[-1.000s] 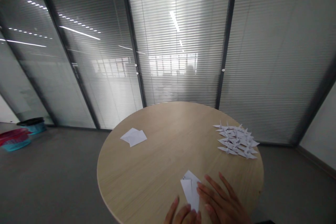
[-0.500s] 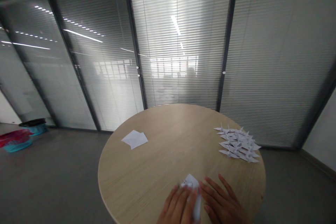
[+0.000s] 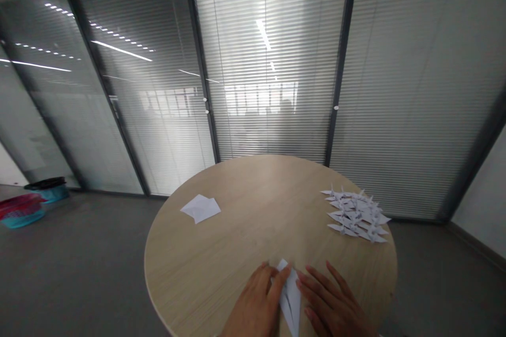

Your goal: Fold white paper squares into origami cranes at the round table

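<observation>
A folded piece of white paper (image 3: 291, 297), long and narrow with a slit down its middle, lies on the table near the front edge. My left hand (image 3: 259, 297) is at its left side, fingers curled and thumb over the paper's upper part, gripping it there. Beside the right edge rests my right hand (image 3: 334, 300), flat with fingers spread, its fingertips touching or very close to the paper. Part of the paper's left side is hidden under the left thumb and fingers.
The round wooden table (image 3: 253, 205) carries loose white paper sheets (image 3: 201, 208) at the left and a cluster of folded paper cranes (image 3: 358, 215) at the right. Blue baskets with red (image 3: 21, 210) and black (image 3: 47, 189) liners stand on the floor. Glass partitions with blinds (image 3: 272, 63) are behind.
My left hand has shifted from lying across the paper to its left side, so more of the paper and its middle slit shows. The right hand stays nearly in place.
</observation>
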`<act>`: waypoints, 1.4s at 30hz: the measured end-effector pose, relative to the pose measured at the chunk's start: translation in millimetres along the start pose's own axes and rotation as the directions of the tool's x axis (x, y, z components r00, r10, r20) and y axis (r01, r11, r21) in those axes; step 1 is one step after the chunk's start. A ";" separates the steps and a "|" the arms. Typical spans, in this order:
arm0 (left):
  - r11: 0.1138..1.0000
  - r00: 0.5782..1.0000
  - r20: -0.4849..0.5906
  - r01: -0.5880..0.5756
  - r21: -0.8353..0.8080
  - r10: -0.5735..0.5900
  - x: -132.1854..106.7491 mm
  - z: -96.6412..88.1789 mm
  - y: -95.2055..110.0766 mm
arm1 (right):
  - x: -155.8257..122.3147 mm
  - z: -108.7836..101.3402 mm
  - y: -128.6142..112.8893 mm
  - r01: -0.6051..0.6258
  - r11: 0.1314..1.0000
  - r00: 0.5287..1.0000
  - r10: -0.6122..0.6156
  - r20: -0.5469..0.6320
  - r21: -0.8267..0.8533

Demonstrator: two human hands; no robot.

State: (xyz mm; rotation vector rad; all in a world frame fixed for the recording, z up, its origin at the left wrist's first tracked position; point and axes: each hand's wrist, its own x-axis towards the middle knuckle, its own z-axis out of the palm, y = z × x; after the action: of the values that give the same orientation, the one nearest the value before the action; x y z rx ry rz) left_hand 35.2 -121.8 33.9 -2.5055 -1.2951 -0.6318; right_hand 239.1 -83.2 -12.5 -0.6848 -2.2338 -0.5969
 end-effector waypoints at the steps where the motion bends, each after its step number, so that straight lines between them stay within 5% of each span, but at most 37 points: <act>1: 1.000 1.000 -0.006 -0.009 -0.005 0.008 -1.1 -1.5 -0.9 | 0.2 -0.5 -0.2 0.001 1.000 1.000 -0.001 0.003 -0.001; 13: 0.975 0.964 -0.148 -0.213 0.065 0.221 -18.5 0.3 -8.6 | 1.7 -3.3 -1.1 -0.010 1.000 0.998 0.011 0.058 -0.020; 23: 0.967 0.956 -0.166 -0.226 0.116 0.243 -27.7 7.8 -9.9 | 23.7 -10.9 -3.4 0.217 0.976 0.976 -0.217 -0.001 -0.015; 34: 0.963 0.962 -0.122 -0.223 0.154 0.242 -32.1 11.8 -9.6 | 20.3 -16.3 3.3 0.302 0.951 0.953 -0.299 -0.048 0.069; 39: 0.964 0.961 -0.147 -0.213 0.158 0.236 -31.9 10.7 -6.1 | 3.7 -17.4 9.3 0.237 0.969 0.969 -0.231 -0.088 0.065; 42: 0.960 0.960 -0.143 -0.212 0.181 0.239 -31.7 9.6 -4.7 | -3.9 -23.0 13.8 0.292 0.956 0.956 -0.293 0.030 0.023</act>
State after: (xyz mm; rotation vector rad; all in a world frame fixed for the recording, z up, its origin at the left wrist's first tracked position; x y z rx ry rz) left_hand 17.7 -137.7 10.3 -2.3650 -0.9445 -0.6341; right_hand 261.4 -87.5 2.2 -0.3569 -2.3888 -0.7120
